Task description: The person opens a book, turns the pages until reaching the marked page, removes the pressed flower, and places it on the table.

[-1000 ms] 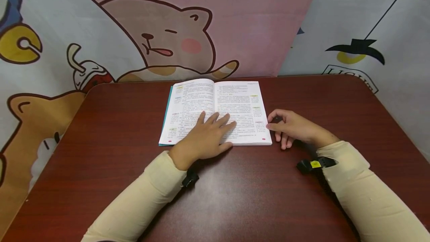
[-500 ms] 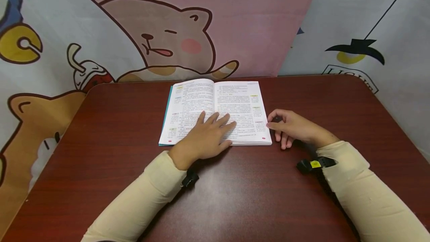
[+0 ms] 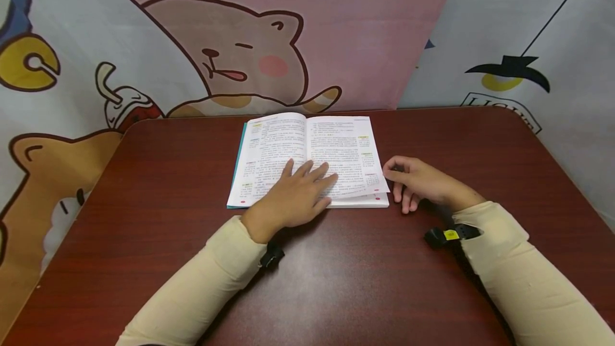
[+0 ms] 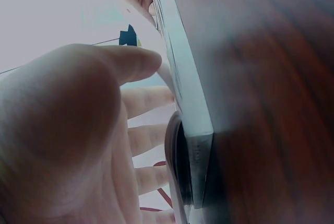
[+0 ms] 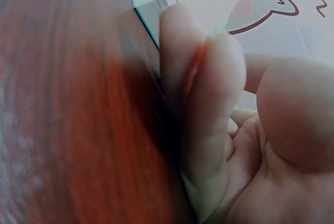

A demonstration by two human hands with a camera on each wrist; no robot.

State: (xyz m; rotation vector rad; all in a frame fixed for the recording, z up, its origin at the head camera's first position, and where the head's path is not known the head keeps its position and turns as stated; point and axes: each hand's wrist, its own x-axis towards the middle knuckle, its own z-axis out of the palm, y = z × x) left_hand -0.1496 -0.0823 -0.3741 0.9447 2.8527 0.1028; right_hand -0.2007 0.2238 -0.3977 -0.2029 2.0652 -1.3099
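An open book (image 3: 336, 143) with printed white pages and a teal cover edge lies on the table. My left hand (image 3: 293, 196) rests across its lower middle, fingers spread and straight; in the left wrist view the left hand (image 4: 104, 130) lies over the pages, beside the block's white edge (image 4: 182, 62). At the book's right side my right hand (image 3: 415, 180) pinches the edge of the top right page (image 3: 370, 186) between thumb and index finger. That page's lower corner stands raised off the pages beneath. In the right wrist view, curled fingers (image 5: 209, 88) hide the pinch.
The book lies on a dark red-brown table (image 3: 336, 282) near its far edge. Behind it hangs a cartoon-printed backdrop (image 3: 365, 31). A black wrist device (image 3: 444, 236) sits under the right cuff, another black device (image 3: 272, 255) under the left.
The lower corner of the right page has lifted and shifted up, showing the page beneath. The right thumb and index finger have moved slightly; the left hand has stayed in place.
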